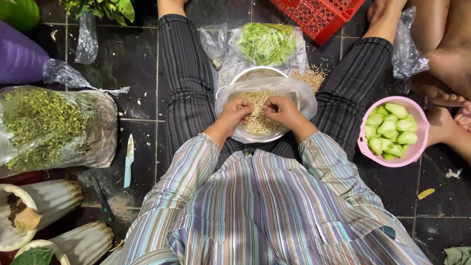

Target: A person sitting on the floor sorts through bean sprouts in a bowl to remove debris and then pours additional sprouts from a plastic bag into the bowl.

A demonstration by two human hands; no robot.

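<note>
A metal bowl [235, 78] lined with a clear plastic bag was seen on the dark tiled floor [137, 59], between the seated person's striped trouser legs. Pale bean sprouts [257, 122] lay heaped inside the bowl. The left hand [235, 112] was held over the bowl's near left side, fingers curled and pinching a few sprouts. The right hand [280, 110] was held just beside it over the bowl, fingers likewise drawn together on sprouts; the two hands were nearly touching. Behind the bowl a clear bag of cut green vegetables [267, 43] was noted, and beyond that a red plastic crate [319, 14]. Right of the bowl stood a pink bowl [418, 142] of green pieces. Left of the bowl a small knife [128, 159] lay on the floor, with a large bag of greens [49, 127] further left.
</note>
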